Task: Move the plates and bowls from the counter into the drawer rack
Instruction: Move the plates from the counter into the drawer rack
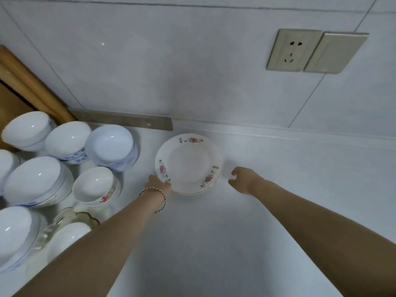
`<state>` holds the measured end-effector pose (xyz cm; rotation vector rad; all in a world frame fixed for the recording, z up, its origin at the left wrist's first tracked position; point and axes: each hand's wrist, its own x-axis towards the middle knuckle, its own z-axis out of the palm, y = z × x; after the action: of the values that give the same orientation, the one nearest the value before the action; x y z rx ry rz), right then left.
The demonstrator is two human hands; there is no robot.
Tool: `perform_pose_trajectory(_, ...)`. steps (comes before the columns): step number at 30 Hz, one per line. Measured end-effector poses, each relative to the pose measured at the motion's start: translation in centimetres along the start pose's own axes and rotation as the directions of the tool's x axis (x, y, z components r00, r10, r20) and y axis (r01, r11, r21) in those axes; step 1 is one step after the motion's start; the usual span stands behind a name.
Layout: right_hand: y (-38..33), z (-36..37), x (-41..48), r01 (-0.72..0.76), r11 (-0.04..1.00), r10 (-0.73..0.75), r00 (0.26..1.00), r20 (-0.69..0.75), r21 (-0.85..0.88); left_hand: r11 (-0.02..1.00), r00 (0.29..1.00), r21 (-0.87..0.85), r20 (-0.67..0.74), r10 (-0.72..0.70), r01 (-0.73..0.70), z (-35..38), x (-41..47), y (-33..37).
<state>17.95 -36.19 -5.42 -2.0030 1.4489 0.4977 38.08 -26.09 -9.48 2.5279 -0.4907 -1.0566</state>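
A small stack of white plates with red flower prints (188, 163) lies on the white counter (214, 232) near the back wall. My left hand (158, 186), a bracelet on its wrist, grips the stack's near-left rim with fingers tucked under it. My right hand (244, 179) hovers just right of the plates, fingers curled apart, touching nothing. Several white bowls sit upside down at the left, among them a floral one (94, 185) and a blue-patterned one (110, 145). No drawer rack is in view.
A cleaver blade (128, 123) rests along the wall behind the bowls. Wooden cutting boards (25, 86) lean at the far left. A glass dish (70, 219) sits under my left forearm. A wall socket (293, 50) is at the upper right.
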Motion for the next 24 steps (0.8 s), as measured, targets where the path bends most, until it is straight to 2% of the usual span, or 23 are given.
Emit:
perform_pose_trajectory(3, -1.5, 0.5, 4.3, -0.057, 0.989, 0.060, 0.998, -0.016, 0.134, 0.994, 0.999, -0.095, 0.015, -0.051, 0.052, -0.2, 3.5, -0.1)
perform_pose_trajectory(7, -2.5, 1.1, 9.7, -0.105, 0.930, 0.131, 0.990, -0.051, 0.354, 0.987, 1.000, -0.161, -0.009, 0.011, -0.012, 0.4, 7.5, 0.0)
perform_pose_trajectory(13, -2.7, 2.3, 13.7, -0.128, 0.883, 0.186, 0.979, -0.088, 0.451, 0.983, 0.998, -0.180, -0.058, 0.012, -0.022, 1.9, 9.3, 0.9)
perform_pose_trajectory(18, -1.7, 2.7, 11.5, -0.104, 0.879, 0.169, 0.981, -0.099, 0.465, 0.986, 1.000, -0.165, -0.020, -0.007, 0.003, 1.2, 7.5, 0.1)
perform_pose_trajectory(24, 1.8, 3.4, 4.2, -0.039, 0.857, 0.133, 0.980, -0.148, 0.514, 0.981, 0.999, -0.189, 0.020, 0.039, -0.034, 1.2, 0.1, -1.3)
